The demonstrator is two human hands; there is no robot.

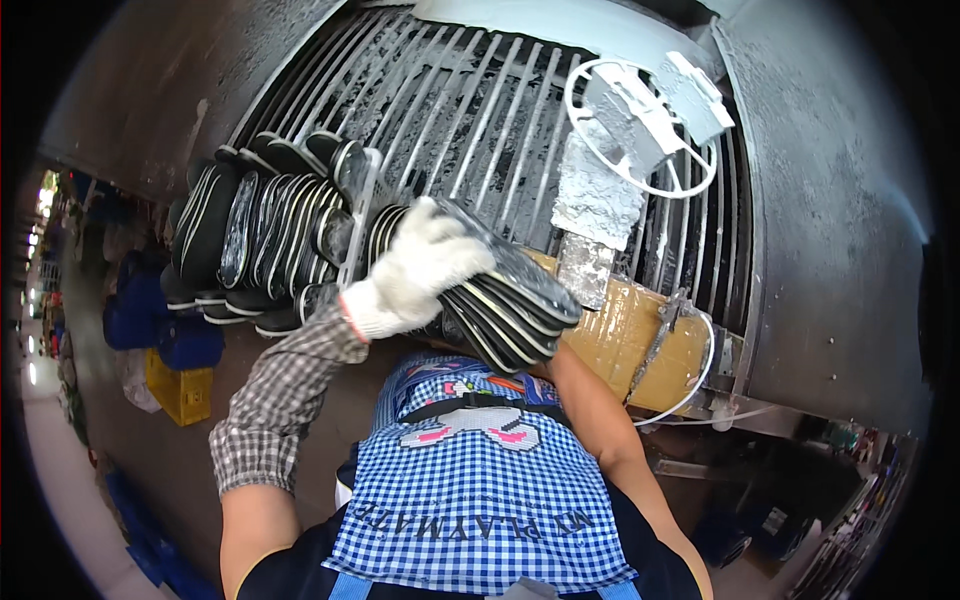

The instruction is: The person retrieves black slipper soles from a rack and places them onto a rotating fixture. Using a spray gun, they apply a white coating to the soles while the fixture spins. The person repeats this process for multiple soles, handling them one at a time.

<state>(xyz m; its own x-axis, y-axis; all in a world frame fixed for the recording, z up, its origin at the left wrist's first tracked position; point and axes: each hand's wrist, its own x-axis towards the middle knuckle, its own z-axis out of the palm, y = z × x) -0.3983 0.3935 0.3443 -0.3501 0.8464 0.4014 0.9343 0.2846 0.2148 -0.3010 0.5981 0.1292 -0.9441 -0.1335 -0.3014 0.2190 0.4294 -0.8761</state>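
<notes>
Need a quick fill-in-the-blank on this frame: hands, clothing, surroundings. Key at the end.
1. The gloved left hand grips a stack of soles coloured mainly ____, with pale edges.
2. Of the two arms, only the ____ one wears a checked sleeve.
3. The checked apron pairs white with ____.
4. The crate at the picture's left is ____.

Missing words: black; left; blue; yellow.

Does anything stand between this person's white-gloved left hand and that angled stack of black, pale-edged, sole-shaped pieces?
Nothing visible except the white fabric glove itself: the left hand lies right on the stack of black, pale-edged pieces.
</notes>
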